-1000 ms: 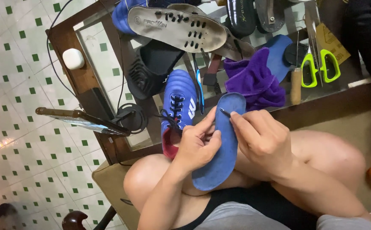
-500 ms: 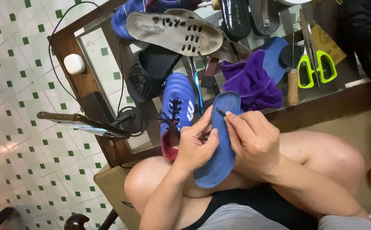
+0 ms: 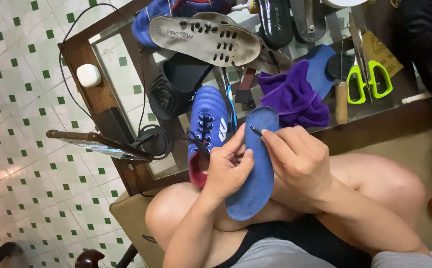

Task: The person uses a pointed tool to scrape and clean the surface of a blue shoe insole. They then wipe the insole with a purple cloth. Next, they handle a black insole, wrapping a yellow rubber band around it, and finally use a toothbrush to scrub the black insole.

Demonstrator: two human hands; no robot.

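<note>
Insole (image 3: pixel 255 168), edge under fingers (image 3: pixel 236 149).

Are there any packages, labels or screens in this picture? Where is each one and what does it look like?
Grey insole: top of the table, long oval, dark printed mark near its heel.
Brown paper packet: top right under the green scissors, flat, with dark print.
Phone: left table edge, thin, seen edge-on; its screen cannot be read.
No signs show.
</note>
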